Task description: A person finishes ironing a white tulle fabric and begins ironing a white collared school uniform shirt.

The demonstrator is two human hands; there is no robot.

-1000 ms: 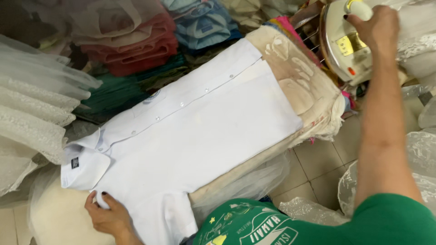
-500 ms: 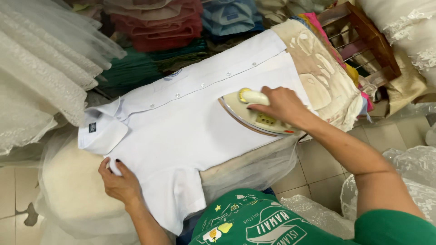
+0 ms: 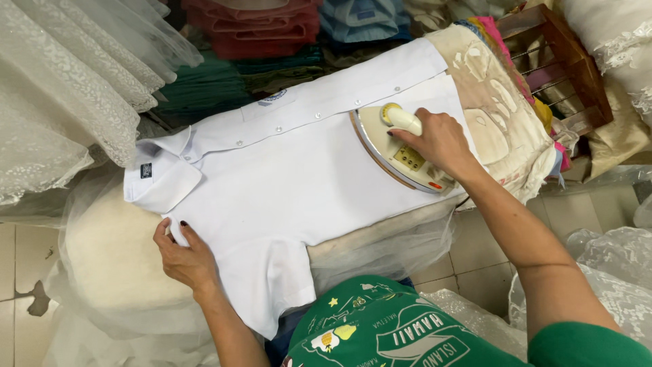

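A white short-sleeved shirt (image 3: pixel 272 183) lies spread flat over a padded ironing board (image 3: pixel 506 129), collar to the left, button strip along the far edge. My right hand (image 3: pixel 438 139) grips the handle of a cream electric iron (image 3: pixel 397 149), which rests sole-down on the shirt's right half. My left hand (image 3: pixel 183 255) presses the near shoulder edge of the shirt, just below the collar, fingers curled on the cloth.
Stacks of folded red, green and blue clothes (image 3: pixel 258 34) line the far side. White lace fabric (image 3: pixel 61 88) hangs at left. A wooden rack (image 3: pixel 564 61) stands at right. Clear plastic bags (image 3: pixel 611 272) lie on the tiled floor.
My right hand brought the iron down from the rack at the right onto the shirt and slid it along. My left hand stayed at the shoulder edge.
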